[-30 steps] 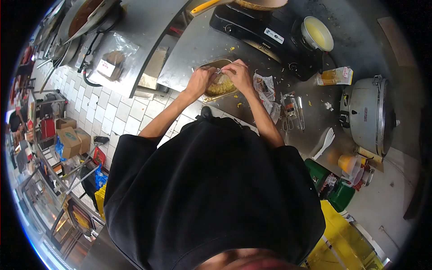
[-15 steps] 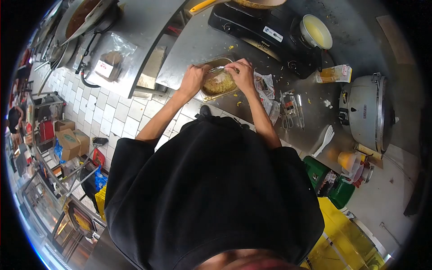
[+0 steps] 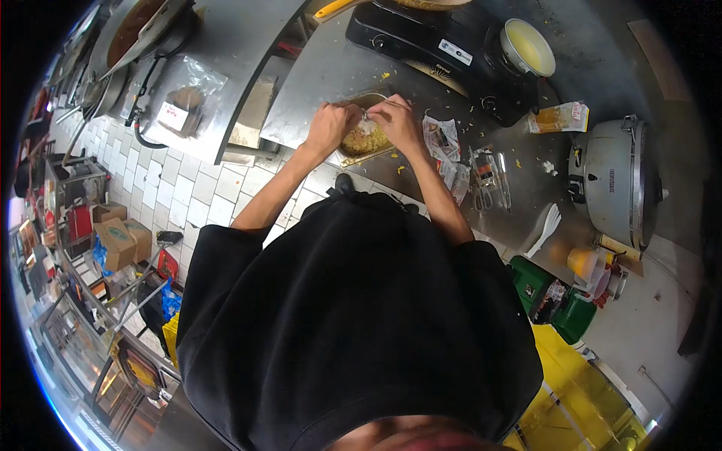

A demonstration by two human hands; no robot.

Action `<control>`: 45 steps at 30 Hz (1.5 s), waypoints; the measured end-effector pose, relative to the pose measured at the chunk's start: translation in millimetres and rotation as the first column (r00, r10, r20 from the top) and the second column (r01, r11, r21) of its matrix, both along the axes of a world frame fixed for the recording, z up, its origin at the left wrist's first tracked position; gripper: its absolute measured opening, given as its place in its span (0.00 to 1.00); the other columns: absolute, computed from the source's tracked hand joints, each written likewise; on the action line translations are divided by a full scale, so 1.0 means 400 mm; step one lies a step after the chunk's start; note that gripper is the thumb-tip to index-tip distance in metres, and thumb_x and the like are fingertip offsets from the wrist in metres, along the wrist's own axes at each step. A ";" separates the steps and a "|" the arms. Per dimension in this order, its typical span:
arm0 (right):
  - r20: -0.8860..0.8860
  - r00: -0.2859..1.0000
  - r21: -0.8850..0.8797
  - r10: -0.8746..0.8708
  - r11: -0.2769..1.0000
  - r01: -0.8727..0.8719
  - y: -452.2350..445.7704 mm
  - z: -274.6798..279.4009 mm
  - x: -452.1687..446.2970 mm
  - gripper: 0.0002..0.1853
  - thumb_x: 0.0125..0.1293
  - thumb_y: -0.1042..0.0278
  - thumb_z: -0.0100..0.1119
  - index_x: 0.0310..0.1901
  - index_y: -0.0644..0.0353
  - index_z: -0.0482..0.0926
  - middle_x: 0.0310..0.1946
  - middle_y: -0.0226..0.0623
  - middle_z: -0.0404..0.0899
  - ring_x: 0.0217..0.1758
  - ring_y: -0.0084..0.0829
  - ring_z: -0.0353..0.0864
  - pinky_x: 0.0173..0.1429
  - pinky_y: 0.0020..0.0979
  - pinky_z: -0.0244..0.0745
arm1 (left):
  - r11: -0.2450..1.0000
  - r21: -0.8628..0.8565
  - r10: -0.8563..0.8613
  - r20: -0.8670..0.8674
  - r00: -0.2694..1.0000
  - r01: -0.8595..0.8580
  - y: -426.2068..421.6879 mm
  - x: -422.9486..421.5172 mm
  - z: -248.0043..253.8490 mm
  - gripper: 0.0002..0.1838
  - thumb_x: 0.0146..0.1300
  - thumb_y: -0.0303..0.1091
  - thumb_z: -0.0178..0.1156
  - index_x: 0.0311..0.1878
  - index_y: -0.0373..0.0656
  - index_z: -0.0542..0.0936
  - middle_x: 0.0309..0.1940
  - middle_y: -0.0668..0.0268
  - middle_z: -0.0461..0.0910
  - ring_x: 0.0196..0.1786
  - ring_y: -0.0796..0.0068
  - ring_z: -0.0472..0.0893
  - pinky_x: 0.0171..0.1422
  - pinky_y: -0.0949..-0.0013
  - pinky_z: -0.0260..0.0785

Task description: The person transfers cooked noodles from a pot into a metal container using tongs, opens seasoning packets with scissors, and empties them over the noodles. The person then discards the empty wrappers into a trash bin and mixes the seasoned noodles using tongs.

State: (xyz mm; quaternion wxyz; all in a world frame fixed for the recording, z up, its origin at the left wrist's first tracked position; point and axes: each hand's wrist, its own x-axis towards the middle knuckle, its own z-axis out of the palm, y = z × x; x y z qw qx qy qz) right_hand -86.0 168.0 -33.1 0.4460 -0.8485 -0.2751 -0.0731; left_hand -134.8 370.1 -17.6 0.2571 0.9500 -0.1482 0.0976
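Note:
A rectangular metal tray (image 3: 347, 160) holding yellow crumbly food (image 3: 366, 141) lies near the counter's edge. Over its left side, my left hand (image 3: 333, 126) is closed, fingertips pinched on a small whitish piece (image 3: 366, 119). My right hand (image 3: 397, 122) meets it from the right, its fingers closed on the same piece, which is too small to name. Some white material lies on the yellow food just below the fingertips. Crumpled printed wrappers (image 3: 444, 143) lie to the right of my right hand.
Beyond the tray stands a black gas stove (image 3: 406, 49), with a bowl of yellow liquid (image 3: 529, 47) at its right. Scissors (image 3: 482, 197), a white fork (image 3: 544, 229) and a large cooker (image 3: 613, 180) are on the right. At left, a bagged item (image 3: 180, 109) lies on another counter (image 3: 226, 45).
Half a second ago my hands were apart with a thin shiny strip stretched between them. Now they have come together over the tray, fingertips nearly touching.

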 end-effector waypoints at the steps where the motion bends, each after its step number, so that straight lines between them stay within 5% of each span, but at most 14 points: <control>1: 0.022 0.999 -0.014 0.023 1.000 -0.023 -0.001 -0.003 0.000 0.05 0.58 0.67 0.72 0.35 0.55 0.89 0.33 0.33 0.85 0.44 0.35 0.81 0.54 0.37 0.70 | 1.000 0.013 0.000 -0.018 1.000 0.000 -0.005 0.004 -0.005 0.05 0.62 0.35 0.65 0.39 0.47 0.86 0.31 0.57 0.85 0.34 0.53 0.85 0.47 0.55 0.74; 4: -0.046 0.996 -0.002 -0.081 0.997 0.081 -0.017 0.008 0.003 0.05 0.58 0.67 0.72 0.36 0.55 0.88 0.33 0.33 0.85 0.44 0.36 0.81 0.54 0.37 0.70 | 0.985 -0.163 0.051 -0.050 0.997 -0.059 0.006 0.009 -0.005 0.06 0.62 0.35 0.66 0.40 0.46 0.85 0.29 0.56 0.85 0.37 0.51 0.85 0.44 0.53 0.76; 16: -0.012 0.998 0.044 -0.058 0.997 0.059 -0.008 0.002 0.001 0.05 0.58 0.66 0.71 0.35 0.52 0.87 0.32 0.32 0.85 0.46 0.36 0.80 0.54 0.40 0.68 | 0.984 -0.178 0.007 -0.107 0.994 -0.026 0.013 0.009 0.016 0.08 0.63 0.33 0.66 0.39 0.39 0.84 0.34 0.52 0.84 0.36 0.46 0.83 0.42 0.53 0.74; 22: 0.005 0.995 -0.073 0.097 0.993 -0.096 -0.004 0.014 0.033 0.05 0.57 0.64 0.71 0.35 0.51 0.87 0.35 0.29 0.86 0.48 0.35 0.80 0.57 0.41 0.68 | 0.995 -0.073 -0.070 -0.034 0.997 0.068 0.008 0.012 0.009 0.05 0.62 0.29 0.64 0.39 0.40 0.84 0.34 0.52 0.84 0.37 0.47 0.84 0.43 0.53 0.75; 25: 0.037 0.998 -0.185 0.052 0.982 -0.044 -0.013 0.022 0.046 0.05 0.57 0.63 0.71 0.35 0.50 0.89 0.34 0.28 0.87 0.47 0.34 0.80 0.57 0.42 0.68 | 0.985 -0.162 -0.070 -0.031 0.997 0.064 0.022 0.019 0.010 0.05 0.61 0.27 0.64 0.39 0.40 0.84 0.32 0.51 0.84 0.36 0.48 0.84 0.42 0.53 0.75; 31: 0.077 0.993 -0.110 0.093 0.990 -0.084 0.018 0.008 0.023 0.04 0.54 0.63 0.73 0.31 0.50 0.89 0.30 0.29 0.86 0.45 0.32 0.79 0.57 0.40 0.68 | 0.996 -0.081 -0.043 -0.137 0.990 0.032 0.026 0.019 0.006 0.06 0.58 0.27 0.65 0.39 0.38 0.85 0.30 0.51 0.84 0.36 0.47 0.84 0.40 0.53 0.75; 37: -0.121 0.989 -0.021 0.082 0.996 -0.085 -0.027 0.000 0.033 0.06 0.53 0.64 0.74 0.33 0.52 0.90 0.31 0.31 0.86 0.44 0.33 0.79 0.57 0.35 0.68 | 0.994 -0.109 -0.040 -0.107 0.993 0.029 0.035 0.007 -0.010 0.08 0.61 0.36 0.67 0.39 0.43 0.85 0.27 0.51 0.84 0.33 0.47 0.84 0.45 0.52 0.75; 39: -0.078 0.993 -0.012 0.089 0.996 -0.091 -0.024 -0.014 0.032 0.07 0.53 0.65 0.74 0.34 0.52 0.90 0.32 0.32 0.86 0.43 0.34 0.79 0.55 0.34 0.70 | 1.000 -0.019 0.003 0.141 0.990 0.000 -0.001 0.000 0.031 0.08 0.62 0.36 0.66 0.40 0.44 0.85 0.27 0.53 0.84 0.33 0.49 0.84 0.46 0.52 0.74; 41: -0.056 0.995 0.002 0.084 0.996 -0.084 -0.012 -0.016 0.030 0.07 0.53 0.66 0.74 0.35 0.54 0.90 0.33 0.33 0.87 0.43 0.35 0.80 0.54 0.34 0.72 | 0.999 0.046 -0.002 0.161 0.987 -0.006 -0.012 0.004 0.050 0.08 0.62 0.36 0.66 0.40 0.43 0.85 0.27 0.52 0.84 0.33 0.49 0.84 0.46 0.52 0.73; 43: -0.059 0.997 0.019 0.057 0.998 -0.056 -0.003 -0.006 0.023 0.08 0.54 0.69 0.74 0.37 0.56 0.90 0.35 0.36 0.87 0.43 0.35 0.80 0.52 0.35 0.74 | 0.995 0.086 -0.039 -0.053 0.998 0.044 -0.009 0.016 0.046 0.10 0.62 0.36 0.66 0.40 0.40 0.85 0.29 0.51 0.83 0.34 0.47 0.83 0.45 0.51 0.73; 45: -0.002 1.000 0.130 -0.014 0.991 0.015 0.002 0.011 0.010 0.08 0.55 0.68 0.73 0.37 0.56 0.90 0.35 0.36 0.87 0.43 0.36 0.80 0.51 0.37 0.75 | 0.999 0.033 -0.032 -0.021 0.999 0.033 -0.006 0.026 0.036 0.09 0.63 0.35 0.65 0.38 0.39 0.85 0.28 0.51 0.83 0.33 0.46 0.83 0.43 0.51 0.73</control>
